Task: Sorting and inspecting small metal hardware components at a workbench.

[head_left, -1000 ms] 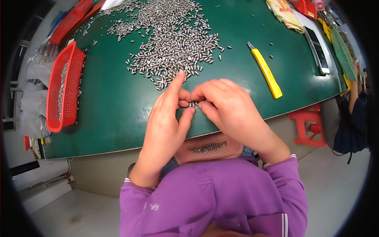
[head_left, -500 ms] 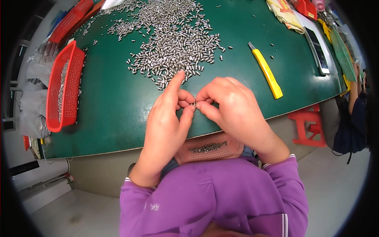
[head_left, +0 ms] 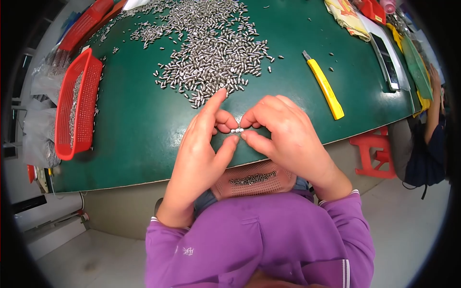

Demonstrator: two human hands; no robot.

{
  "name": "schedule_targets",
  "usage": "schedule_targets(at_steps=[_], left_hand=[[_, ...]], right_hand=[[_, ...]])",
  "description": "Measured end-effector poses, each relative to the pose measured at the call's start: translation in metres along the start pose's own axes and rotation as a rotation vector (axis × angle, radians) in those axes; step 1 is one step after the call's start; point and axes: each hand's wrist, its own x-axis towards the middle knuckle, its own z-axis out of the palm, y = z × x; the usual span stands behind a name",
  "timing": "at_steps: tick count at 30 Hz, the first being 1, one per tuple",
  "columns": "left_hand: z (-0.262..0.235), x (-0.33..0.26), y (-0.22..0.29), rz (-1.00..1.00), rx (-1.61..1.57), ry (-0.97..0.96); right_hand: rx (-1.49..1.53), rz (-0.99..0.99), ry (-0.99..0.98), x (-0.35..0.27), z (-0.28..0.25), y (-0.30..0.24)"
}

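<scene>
At frame centre your left hand (head_left: pixel 201 149) and right hand (head_left: pixel 288 137) pinch a short row of small metal pins (head_left: pixel 236 130) between fingertips; you seem mid-alignment; next likely needs steady pressure, keeping them together above the pink basket (head_left: pixel 254 180).

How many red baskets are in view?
3: one basket at the table's left edge, one at the far left corner, and a paler one in the lap below both hands. Others may be hidden.
</scene>
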Motion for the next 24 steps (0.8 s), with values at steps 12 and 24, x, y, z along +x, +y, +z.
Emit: schedule_targets(at_steps=[12, 24], left_hand=[[-0.001, 0.004, -0.006, 0.001, 0.112, 0.178], [0.009, 0.02, -0.008, 0.137, 0.323, 0.151]], right_hand=[[-0.037, -0.143, -0.095, 0.004, 0.007, -0.008], [-0.154, -0.094, 0.077, 0.029, -0.004, 0.005]])
